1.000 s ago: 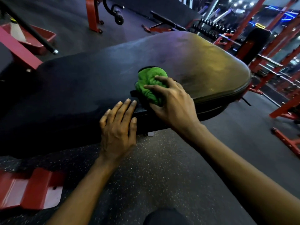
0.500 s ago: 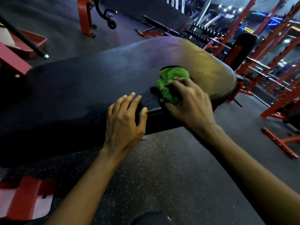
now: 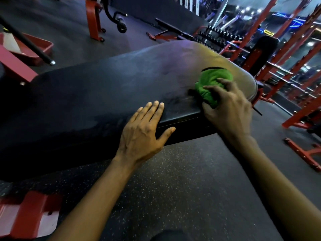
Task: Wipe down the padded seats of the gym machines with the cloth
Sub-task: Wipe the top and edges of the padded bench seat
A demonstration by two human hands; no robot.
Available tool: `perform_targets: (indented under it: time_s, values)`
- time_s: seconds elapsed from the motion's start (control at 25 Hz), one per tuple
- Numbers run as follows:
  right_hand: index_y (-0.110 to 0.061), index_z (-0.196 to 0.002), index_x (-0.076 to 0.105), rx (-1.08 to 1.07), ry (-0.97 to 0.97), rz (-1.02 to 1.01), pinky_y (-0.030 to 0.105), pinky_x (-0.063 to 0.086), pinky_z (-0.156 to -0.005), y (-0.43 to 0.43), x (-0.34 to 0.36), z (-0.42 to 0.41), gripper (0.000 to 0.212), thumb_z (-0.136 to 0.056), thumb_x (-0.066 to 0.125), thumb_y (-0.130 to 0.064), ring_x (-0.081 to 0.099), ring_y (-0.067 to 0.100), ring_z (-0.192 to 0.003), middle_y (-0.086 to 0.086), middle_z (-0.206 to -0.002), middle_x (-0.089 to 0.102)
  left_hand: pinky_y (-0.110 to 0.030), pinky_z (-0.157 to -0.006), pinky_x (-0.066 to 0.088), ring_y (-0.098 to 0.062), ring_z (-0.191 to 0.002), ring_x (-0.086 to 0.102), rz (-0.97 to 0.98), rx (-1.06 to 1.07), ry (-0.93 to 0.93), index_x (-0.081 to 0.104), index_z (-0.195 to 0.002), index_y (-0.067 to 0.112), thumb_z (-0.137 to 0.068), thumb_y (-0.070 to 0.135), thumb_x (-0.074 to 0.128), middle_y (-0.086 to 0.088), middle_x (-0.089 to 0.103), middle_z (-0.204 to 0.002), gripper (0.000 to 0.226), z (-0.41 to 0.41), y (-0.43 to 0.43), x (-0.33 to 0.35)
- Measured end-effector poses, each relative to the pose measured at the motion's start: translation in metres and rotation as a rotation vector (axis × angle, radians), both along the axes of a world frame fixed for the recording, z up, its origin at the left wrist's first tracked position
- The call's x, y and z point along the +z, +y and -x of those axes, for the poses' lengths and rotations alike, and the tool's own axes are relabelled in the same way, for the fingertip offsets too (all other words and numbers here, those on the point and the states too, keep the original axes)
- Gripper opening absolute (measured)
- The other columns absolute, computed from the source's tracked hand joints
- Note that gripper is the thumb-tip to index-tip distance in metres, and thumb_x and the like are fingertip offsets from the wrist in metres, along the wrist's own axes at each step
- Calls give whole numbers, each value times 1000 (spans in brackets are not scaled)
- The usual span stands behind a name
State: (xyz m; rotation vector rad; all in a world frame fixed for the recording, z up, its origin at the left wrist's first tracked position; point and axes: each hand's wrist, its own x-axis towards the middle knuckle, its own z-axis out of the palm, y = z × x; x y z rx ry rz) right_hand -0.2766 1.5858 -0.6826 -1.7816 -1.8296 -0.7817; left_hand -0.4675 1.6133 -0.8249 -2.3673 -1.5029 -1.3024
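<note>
Over the near edge of the long black padded seat (image 3: 104,94), both bare forearms reach forward from the bottom of the view, the left one rising from the lower left and the right one coming in from the lower right corner. The left hand (image 3: 140,134) lies flat on the seat with its palm down. Its fingers are straight and close together on the top surface, and the thumb is spread wide against the seat's front side. It holds nothing.

The right hand (image 3: 227,110) is further along, near the seat's rounded right end. Its fingers are curled over a bunched green cloth (image 3: 212,84), with the thumb tucked against the near side of the bundle, so it grips the cloth and presses it onto the top of the seat right at the near edge. Most of the cloth bulges out beyond the fingertips.

The two hands are near each other but do not touch. Below them is a dark speckled floor (image 3: 182,180), and red machine frames (image 3: 302,150) stand off to the right.
</note>
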Motion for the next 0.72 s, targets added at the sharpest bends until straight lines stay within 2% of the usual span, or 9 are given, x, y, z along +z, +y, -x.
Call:
perform_targets:
  time_s: [0.12, 0.24, 0.36, 0.48, 0.64, 0.72]
  values:
    - [-27, -116, 72, 166, -27, 35, 36, 50, -92, 0, -37, 54, 37, -80, 70, -34, 59, 29, -119, 2, -138, 59, -33, -122, 21, -20, -148, 31, 11, -13, 29, 33, -154, 9, -95, 66, 39, -9, 34, -159, 83, 17, -4, -7]
    - [-29, -120, 70, 303, -121, 120, 36, 52, -94, -7, -57, 79, 41, -80, 72, -34, 55, 28, -127, 2, -140, 57, -38, -122, 24, -21, -148, 31, 23, 45, 32, 32, -155, 8, -92, 67, 44, -9, 33, -160, 87, 50, -13, -30]
    - [-31, -123, 69, 300, -80, 138, 38, 53, -89, -12, -54, 76, 43, -81, 73, -37, 54, 26, -129, 0, -143, 55, -39, -122, 26, -20, -149, 29, 64, 117, 37, 32, -155, 10, -89, 72, 48, -8, 33, -160, 92, 87, -19, -53]
    - [-28, -121, 70, 297, -87, 98, 40, 54, -85, -6, -76, 107, 42, -80, 74, -35, 55, 32, -126, 4, -141, 56, -41, -122, 27, -22, -148, 32, 91, 172, 62, 34, -155, 13, -87, 75, 48, -9, 35, -159, 94, 119, -19, -67]
    - [-26, -123, 68, 413, -187, 212, 41, 56, -82, 6, -114, 173, 49, -75, 77, -34, 56, 33, -126, 6, -140, 56, -47, -116, 35, -26, -144, 39, 53, 127, 52, 43, -149, 4, -82, 63, 56, -14, 41, -155, 90, 135, -14, -80]
    - [-32, -127, 66, 425, -181, 244, 41, 56, -78, 10, -107, 168, 52, -76, 77, -35, 55, 29, -126, 1, -143, 53, -44, -118, 31, -26, -145, 37, 83, 156, 48, 42, -150, 9, -84, 69, 52, -13, 40, -156, 90, 138, -13, -81]
